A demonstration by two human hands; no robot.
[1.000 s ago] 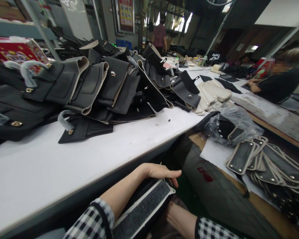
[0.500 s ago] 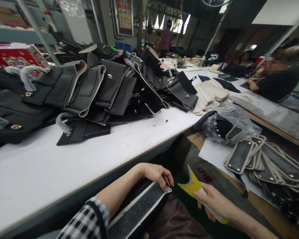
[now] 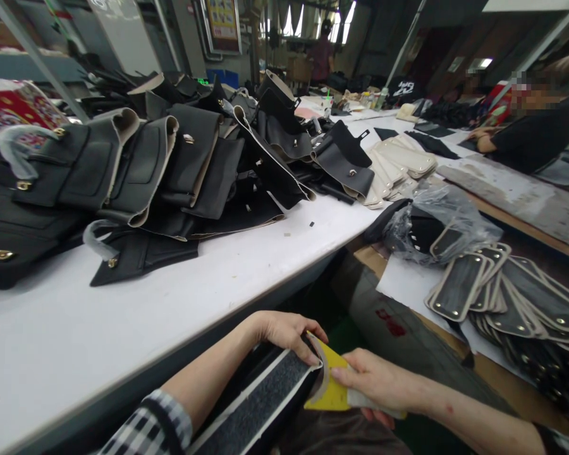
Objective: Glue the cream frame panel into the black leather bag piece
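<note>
Your right hand [image 3: 377, 385], gripping the yellow scraper [image 3: 332, 387], sits at three o'clock of your left hand [image 3: 289, 332], which pinches the strip's [image 3: 260, 404] end.

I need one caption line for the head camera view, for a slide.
Left hand holds a long black strip with pale edges while right hand presses a yellow flat scraper to its end.

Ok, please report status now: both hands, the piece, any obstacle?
Left hand grips end of black strip. Right hand presses yellow scraper against that end. White table edge close at left, nothing between.
</note>
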